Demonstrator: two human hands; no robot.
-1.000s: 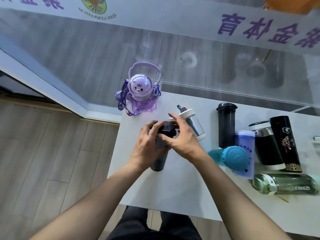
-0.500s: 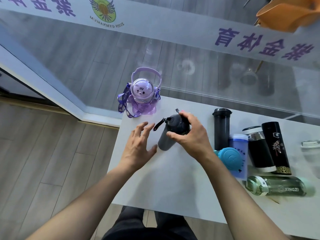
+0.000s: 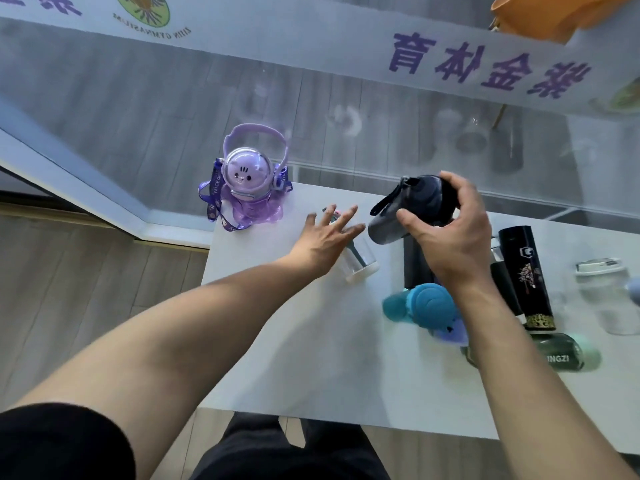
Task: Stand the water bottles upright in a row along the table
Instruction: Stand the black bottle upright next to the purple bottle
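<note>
A dark grey bottle (image 3: 408, 213) is gripped at its cap end by the right hand (image 3: 446, 233), the fingers (image 3: 464, 188) being curled over the lid and the thumb pressed against the body. The bottle is held tilted above the bench (image 3: 277, 341); its long axis runs from the lid at roughly 1 o'clock to the base at roughly 7 o'clock, and a carry strap (image 3: 384, 202) hangs off the lid toward 8 o'clock. The left hand (image 3: 325, 237) is spread flat with its fingers extended toward 1 o'clock and nothing gripped; it is positioned over a clear bottle (image 3: 356, 265), which is partly hidden beneath it, so contact cannot be confirmed. A purple bottle (image 3: 246, 188) with a domed lid and a loop handle is stood upright at the far-left corner of the bench, at 10 o'clock from the left hand. At 3 o'clock from the held bottle, a black flask (image 3: 526, 271) is laid on the bench with its long axis running near 12 to 6 o'clock. A blue-lidded bottle (image 3: 429, 303) is located just beside the right wrist, and a green bottle (image 3: 557, 351) is laid at 4 o'clock, partly covered by the right forearm.
</note>
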